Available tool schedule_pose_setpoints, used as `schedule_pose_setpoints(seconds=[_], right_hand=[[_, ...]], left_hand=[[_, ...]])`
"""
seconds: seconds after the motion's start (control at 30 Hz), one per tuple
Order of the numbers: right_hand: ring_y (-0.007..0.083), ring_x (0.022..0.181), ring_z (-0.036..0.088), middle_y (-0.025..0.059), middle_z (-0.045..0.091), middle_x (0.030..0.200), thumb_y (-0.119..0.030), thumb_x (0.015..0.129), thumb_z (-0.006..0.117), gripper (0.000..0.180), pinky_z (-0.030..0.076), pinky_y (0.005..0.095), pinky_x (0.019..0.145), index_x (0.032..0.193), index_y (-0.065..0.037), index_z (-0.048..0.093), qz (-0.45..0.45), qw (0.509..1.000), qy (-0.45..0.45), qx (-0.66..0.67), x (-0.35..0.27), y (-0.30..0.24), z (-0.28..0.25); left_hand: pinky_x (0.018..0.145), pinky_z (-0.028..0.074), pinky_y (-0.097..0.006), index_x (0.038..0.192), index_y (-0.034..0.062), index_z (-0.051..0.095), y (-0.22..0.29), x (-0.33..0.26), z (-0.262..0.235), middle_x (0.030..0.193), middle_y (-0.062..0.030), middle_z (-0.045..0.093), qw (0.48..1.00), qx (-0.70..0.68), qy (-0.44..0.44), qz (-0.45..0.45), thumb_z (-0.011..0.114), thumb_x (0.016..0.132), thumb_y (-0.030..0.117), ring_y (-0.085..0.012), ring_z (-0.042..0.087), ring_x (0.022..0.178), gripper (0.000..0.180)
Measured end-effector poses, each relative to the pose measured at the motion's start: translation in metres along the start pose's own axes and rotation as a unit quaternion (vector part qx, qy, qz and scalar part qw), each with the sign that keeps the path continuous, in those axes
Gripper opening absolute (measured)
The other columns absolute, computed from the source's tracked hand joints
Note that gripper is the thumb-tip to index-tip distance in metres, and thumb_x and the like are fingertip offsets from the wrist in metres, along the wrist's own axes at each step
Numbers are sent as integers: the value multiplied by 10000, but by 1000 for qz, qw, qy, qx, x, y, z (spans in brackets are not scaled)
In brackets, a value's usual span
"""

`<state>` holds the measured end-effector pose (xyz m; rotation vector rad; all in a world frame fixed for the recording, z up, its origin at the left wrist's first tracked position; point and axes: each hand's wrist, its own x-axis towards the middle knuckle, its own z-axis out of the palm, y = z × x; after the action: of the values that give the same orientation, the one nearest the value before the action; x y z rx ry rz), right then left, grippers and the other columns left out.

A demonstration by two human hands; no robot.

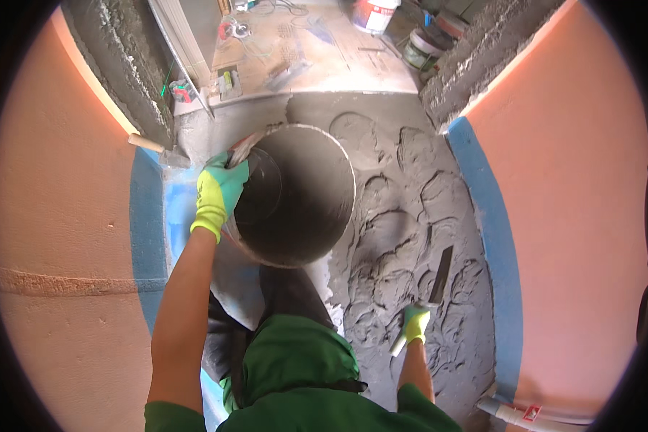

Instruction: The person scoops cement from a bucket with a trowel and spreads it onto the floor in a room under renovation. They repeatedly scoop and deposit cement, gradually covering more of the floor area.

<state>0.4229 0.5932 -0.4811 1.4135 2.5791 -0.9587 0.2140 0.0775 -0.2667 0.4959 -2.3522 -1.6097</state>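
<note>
My left hand (222,186), in a yellow-green and teal glove, is closed on the left rim of a large bucket (306,209). The bucket is tipped so its mouth faces up toward me, and grey residue coats the inside wall. My right hand (415,322), gloved alike, grips the light handle of a trowel (441,276) low on the right. The trowel's dark narrow blade points away from me, over thick wet mortar (389,230) that lies in rough mounds on the floor. Whether the blade touches the mortar, I cannot tell.
Pink walls with blue lower bands (493,223) stand on both sides. A wooden-handled tool (147,143) rests by the left wall. Beyond the doorway are a white bucket (374,16), a second bucket (420,50) and a trowel (228,82) on boards. Pipes (533,416) run at lower right.
</note>
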Motion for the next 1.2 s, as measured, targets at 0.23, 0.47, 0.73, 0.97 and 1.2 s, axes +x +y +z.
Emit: schedule_pose_setpoints(seconds=[0.23,0.47,0.73,0.97,1.2], right_hand=[[93,460,486,9,550,611,-213,939,536,213,407,285,413,901,-32,643,-140,936,-179,269,-64,-174,-111],[230,679,678,138,685,927,-323,964,580,412,543,316,550,1258,-35,557,-70,707,-640,293,-154,-264,-106],[342,997,657,231,661,1108,-281,852,623,511,507,388,854,1256,26,560,-407,794,-446,-71,-154,-340,124],[441,988,633,267,655,1034,-212,891,518,285,493,442,888,1013,-3,668,-511,797,-320,-19,-170,-372,210],[428,1116,568,264,606,1181,-260,941,489,388,456,421,924,1157,35,617,-384,842,-359,120,-213,-387,239]], left_hand=[[629,465,-358,937,-5,676,12,10,13,714,-112,618,991,105,-20,84,674,817,268,-213,556,639,298],[642,454,-263,1062,-8,704,9,15,2,816,15,647,995,43,-91,14,738,835,192,-84,516,700,304],[823,467,-224,1129,-4,683,-3,3,-19,978,-7,658,991,-17,-122,57,675,868,93,-77,569,863,279],[642,405,-168,1143,20,691,-14,4,-37,926,62,609,993,-65,-103,8,678,865,58,-13,501,760,281],[657,395,-175,1061,25,703,-18,11,-46,891,73,571,991,-71,-114,-3,689,865,65,-13,474,756,200]])
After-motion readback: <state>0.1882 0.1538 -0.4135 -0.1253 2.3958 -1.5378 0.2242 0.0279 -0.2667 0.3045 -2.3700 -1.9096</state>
